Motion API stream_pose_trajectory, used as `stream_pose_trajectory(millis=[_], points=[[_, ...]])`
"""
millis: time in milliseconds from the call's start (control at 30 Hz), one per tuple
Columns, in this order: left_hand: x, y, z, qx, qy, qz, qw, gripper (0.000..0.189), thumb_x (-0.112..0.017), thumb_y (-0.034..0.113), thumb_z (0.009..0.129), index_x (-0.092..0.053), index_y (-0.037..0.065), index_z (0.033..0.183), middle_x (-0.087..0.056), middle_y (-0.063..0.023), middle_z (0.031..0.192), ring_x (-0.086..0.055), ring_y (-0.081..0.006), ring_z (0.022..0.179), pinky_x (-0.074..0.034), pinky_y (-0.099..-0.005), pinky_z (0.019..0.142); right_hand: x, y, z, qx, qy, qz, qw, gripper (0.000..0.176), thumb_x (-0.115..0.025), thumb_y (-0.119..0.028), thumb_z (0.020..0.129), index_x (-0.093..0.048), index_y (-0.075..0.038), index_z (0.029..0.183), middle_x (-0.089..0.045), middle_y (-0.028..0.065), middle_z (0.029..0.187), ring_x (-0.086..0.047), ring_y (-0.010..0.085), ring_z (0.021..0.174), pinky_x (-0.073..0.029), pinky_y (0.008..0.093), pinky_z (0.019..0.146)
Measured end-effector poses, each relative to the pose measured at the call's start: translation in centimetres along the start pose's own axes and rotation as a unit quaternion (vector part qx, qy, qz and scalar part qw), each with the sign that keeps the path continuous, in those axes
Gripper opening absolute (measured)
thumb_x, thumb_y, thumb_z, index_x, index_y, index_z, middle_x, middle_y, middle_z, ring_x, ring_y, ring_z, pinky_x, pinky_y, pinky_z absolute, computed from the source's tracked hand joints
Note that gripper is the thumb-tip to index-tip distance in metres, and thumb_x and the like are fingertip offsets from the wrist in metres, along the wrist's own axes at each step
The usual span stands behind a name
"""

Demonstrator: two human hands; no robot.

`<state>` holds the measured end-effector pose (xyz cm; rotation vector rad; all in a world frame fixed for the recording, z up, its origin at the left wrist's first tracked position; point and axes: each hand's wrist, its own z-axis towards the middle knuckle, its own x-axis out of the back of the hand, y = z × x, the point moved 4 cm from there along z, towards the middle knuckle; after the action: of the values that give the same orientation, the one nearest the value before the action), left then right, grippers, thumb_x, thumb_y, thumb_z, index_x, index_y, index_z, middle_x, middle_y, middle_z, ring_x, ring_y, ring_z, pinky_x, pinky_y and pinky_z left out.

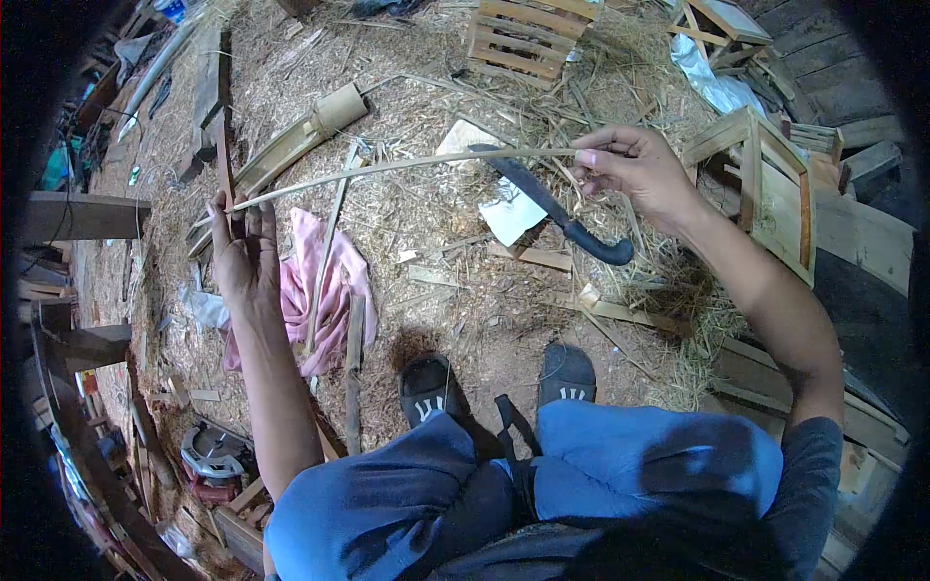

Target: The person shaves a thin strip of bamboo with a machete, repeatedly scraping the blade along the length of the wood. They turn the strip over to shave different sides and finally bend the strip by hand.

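A long thin bamboo strip [407,165] spans between my two hands, bowed slightly upward. My left hand [245,252] pinches its left end between thumb and fingers. At the other end my right hand [635,169] grips the strip with thumb and fingertips. Below the strip, towards the right, a machete [528,186] with a black curved handle lies on the ground, partly over a white piece of paper or plastic [511,215]. Near my left hand are a pink cloth [325,290] and a split bamboo pole [300,140].
Shavings and scraps cover the ground. A slatted wooden piece [528,39] lies at the back, and a wooden frame [775,189] stands at the right. Timber lines the left side, near a red and grey power tool [213,455]. My sandaled feet [426,387] are in front.
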<state>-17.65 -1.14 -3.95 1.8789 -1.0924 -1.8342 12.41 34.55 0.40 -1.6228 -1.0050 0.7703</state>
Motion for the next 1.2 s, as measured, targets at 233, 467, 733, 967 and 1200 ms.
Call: stream_pose_trajectory(millis=[233, 467, 733, 967, 1200], points=[[-1.5, -0.3, -1.3, -0.019, 0.009, 0.039, 0.999, 0.032, -0.048, 0.023, 0.099, -0.054, -0.001, 0.119, -0.061, -0.0160, 0.106, -0.062, -0.0273, 0.099, -0.053, -0.0406, 0.093, 0.6, 0.4, 0.0, -0.024, 0.030, -0.002, 0.999, 0.021, -0.064, -0.008, 0.088, -0.062, 0.001, 0.107, -0.065, 0.0074, 0.091, -0.064, 0.0137, 0.082, -0.054, 0.0268, 0.069], [-2.8, -0.8, -2.2, -0.011, -0.035, 0.068, 0.997, 0.035, -0.047, 0.023, 0.099, -0.048, 0.000, 0.124, -0.060, -0.0180, 0.110, -0.064, -0.0242, 0.097, -0.054, -0.0367, 0.092, 2.0, 1.3, 0.2, -0.028, 0.054, 0.023, 0.998, 0.021, -0.066, -0.007, 0.087, -0.062, 0.000, 0.106, -0.064, 0.0061, 0.092, -0.062, 0.0125, 0.082, -0.054, 0.0265, 0.070], [-3.1, -1.3, -2.5, 0.029, -0.059, 0.094, 0.993, 0.037, -0.045, 0.023, 0.100, -0.044, 0.000, 0.130, -0.057, -0.0194, 0.120, -0.064, -0.0232, 0.100, -0.054, -0.0358, 0.092, 3.8, 2.4, 0.5, -0.044, 0.084, 0.048, 0.994, 0.018, -0.064, -0.009, 0.089, -0.062, -0.001, 0.104, -0.064, 0.0059, 0.091, -0.063, 0.0124, 0.081, -0.055, 0.0256, 0.071], [-2.8, -0.7, -2.8, -0.029, -0.065, 0.132, 0.989, 0.033, -0.045, 0.021, 0.100, -0.049, -0.005, 0.120, -0.061, -0.0222, 0.110, -0.066, -0.0236, 0.091, -0.056, -0.0375, 0.087, 6.0, 4.1, 1.1, -0.056, 0.140, 0.041, 0.988, 0.022, -0.063, -0.012, 0.090, -0.061, 0.001, 0.108, -0.064, 0.0077, 0.092, -0.063, 0.0134, 0.081, -0.055, 0.0268, 0.070], [-4.3, 1.1, -4.9, -0.173, -0.072, 0.314, 0.931, 0.030, -0.045, 0.022, 0.100, -0.057, -0.006, 0.099, -0.064, -0.0189, 0.095, -0.067, -0.0222, 0.083, -0.060, -0.0359, 0.077, 8.5, 14.1, 0.7, -0.181, 0.073, -0.159, 0.968, 0.024, -0.062, -0.018, 0.090, -0.062, -0.002, 0.109, -0.062, 0.0051, 0.077, -0.061, 0.0103, 0.062, -0.050, 0.0256, 0.054]])
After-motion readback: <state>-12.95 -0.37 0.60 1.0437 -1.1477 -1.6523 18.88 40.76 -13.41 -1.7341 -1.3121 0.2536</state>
